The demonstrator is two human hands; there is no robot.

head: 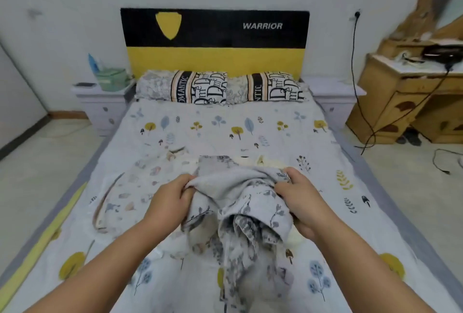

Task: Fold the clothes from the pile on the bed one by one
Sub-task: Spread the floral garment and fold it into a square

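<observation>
Head view looks down the bed [225, 127] toward its headboard [215, 42]. Both hands hold up a grey floral garment [240, 212] over the middle of the bed, nearer the foot edge. The left hand [167, 202] grips the garment's upper left edge, fingers [186, 193] curled round a bunched fold. The right hand [300, 202] grips the upper right part, thumb on top and fingers wrapped under the cloth. Between the hands the cloth sags, and its lower part hangs bunched and twisted down toward the foot edge. Under and behind it, other clothes lie on the sheet: a pale patterned piece [130, 187] spread flat toward the left edge, and a cream piece [265, 161] just beyond the garment. Two pillows [220, 88] lie along the head edge.
</observation>
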